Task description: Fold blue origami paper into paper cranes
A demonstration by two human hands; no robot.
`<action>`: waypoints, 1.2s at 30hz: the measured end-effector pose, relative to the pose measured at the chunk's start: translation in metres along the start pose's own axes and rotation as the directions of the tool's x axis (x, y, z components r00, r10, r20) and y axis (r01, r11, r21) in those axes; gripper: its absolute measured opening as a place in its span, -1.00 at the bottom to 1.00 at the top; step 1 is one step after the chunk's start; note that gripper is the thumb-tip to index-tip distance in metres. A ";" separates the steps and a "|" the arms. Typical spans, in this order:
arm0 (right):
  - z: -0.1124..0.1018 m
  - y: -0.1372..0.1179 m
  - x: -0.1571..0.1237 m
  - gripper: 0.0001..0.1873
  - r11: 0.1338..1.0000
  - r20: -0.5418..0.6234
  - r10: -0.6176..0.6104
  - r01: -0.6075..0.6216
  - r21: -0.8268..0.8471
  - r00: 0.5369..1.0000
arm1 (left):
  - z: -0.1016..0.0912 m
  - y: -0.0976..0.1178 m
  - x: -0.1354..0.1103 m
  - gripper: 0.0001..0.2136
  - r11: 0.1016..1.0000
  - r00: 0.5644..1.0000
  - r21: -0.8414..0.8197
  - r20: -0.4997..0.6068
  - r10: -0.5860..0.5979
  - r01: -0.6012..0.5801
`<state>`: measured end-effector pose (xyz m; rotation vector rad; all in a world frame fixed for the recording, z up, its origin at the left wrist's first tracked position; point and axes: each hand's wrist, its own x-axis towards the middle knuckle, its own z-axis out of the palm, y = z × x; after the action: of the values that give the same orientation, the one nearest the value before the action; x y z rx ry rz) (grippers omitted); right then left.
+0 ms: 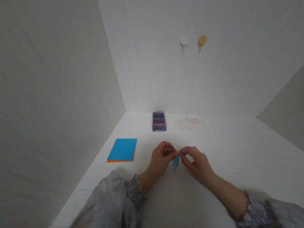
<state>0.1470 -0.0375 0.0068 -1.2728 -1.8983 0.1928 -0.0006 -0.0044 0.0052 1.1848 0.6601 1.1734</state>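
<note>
Small blue piece sits between left hand and right hand at the white table | fingers of both pinch narrowly at its upper end | remotely, I judge it light, thin, easily creased, best held gently by its edges

1. Support: white tabletop, matte, with faint grey streaks; front part in shade.
2. Left side: stack of paper sheets, lying flat, four-sided; blue sheet uppermost, orange showing beneath along the near edge.
3. Back edge, left of centre: dark rectangular object, pixelated, a reddish band across it; identity unreadable, flat or leaning cannot be told.
4. Back edge, right of the dark object and apart from it: brownish marks, irregular, on the surface.
</note>
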 end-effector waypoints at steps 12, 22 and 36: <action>-0.001 0.001 0.002 -0.94 1.000 -0.009 -0.022 0.022 0.011 1.000 | -0.001 -0.002 0.001 -0.72 0.999 1.000 -0.033 -0.008 -0.001 0.001; 0.000 -0.005 0.002 -0.93 0.998 0.078 -0.016 0.011 0.059 0.997 | 0.001 -0.003 0.002 -0.58 1.000 0.998 -0.031 -0.064 -0.004 0.002; 0.003 -0.002 0.005 -0.86 0.946 0.155 0.185 -0.218 0.238 0.970 | -0.002 -0.003 0.000 -0.64 0.981 0.996 0.184 -0.039 0.074 -0.066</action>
<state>0.1424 -0.0332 0.0086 -1.3021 -1.7803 0.6209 -0.0019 -0.0036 0.0017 1.3479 0.7791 1.2218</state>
